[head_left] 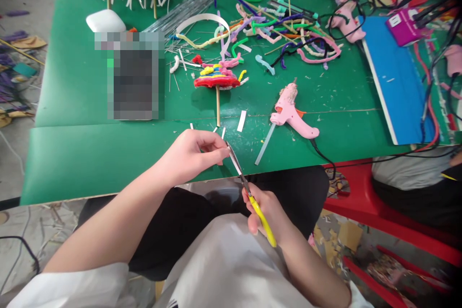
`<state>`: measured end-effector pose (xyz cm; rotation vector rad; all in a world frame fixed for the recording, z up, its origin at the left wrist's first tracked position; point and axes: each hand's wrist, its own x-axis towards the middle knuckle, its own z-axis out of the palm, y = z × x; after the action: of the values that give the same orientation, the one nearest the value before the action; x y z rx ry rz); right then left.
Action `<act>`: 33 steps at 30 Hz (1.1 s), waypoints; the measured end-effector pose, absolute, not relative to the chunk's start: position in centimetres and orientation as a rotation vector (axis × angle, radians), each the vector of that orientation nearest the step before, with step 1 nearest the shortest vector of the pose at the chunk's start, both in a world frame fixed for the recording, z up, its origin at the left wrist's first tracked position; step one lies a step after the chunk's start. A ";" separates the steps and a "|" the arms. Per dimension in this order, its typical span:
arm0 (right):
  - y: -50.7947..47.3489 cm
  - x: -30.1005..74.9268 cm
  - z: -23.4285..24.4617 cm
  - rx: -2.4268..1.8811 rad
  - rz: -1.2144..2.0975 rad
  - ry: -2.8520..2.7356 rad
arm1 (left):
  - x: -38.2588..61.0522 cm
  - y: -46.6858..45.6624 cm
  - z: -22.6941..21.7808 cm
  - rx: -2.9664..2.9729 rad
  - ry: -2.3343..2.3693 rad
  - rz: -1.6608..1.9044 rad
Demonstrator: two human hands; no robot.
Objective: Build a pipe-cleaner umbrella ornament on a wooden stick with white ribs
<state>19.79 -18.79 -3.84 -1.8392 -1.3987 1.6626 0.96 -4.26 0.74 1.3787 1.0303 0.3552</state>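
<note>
At the near edge of the green tabletop (90, 154), the left hand (191, 154) had its fingers (221, 150) pinched closed at the blade tips of the yellow-handled scissors (249, 192); whatever they pinched was too small to make out. The right hand (267, 214), at 5 o'clock from the left, gripped the scissor handles with its fingers curled shut, blades pointing toward 11 o'clock. At 12 o'clock from the left hand stood a pipe-cleaner ornament on a stick (216, 79), with a white paper strip (241, 121) just right of the stick. A pink glue gun (292, 113) lay at 2 o'clock, and loose pipe cleaners (288, 33) were heaped beyond it.
</note>
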 end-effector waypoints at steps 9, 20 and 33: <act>-18.9 19.7 -4.3 -1.872 1.545 -1.390 | 0.9 -4.1 0.6 1.279 1.021 0.357; -18.9 19.7 -4.8 -1.899 1.515 -1.305 | 0.2 -3.6 0.7 1.427 1.088 0.358; -19.4 19.9 -6.2 -1.346 1.915 -0.979 | -1.4 -2.8 0.8 2.010 1.351 0.266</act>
<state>19.94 -19.44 -6.24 -1.3455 -0.9789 1.9154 -1.37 -2.80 0.81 2.0099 1.3513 0.2662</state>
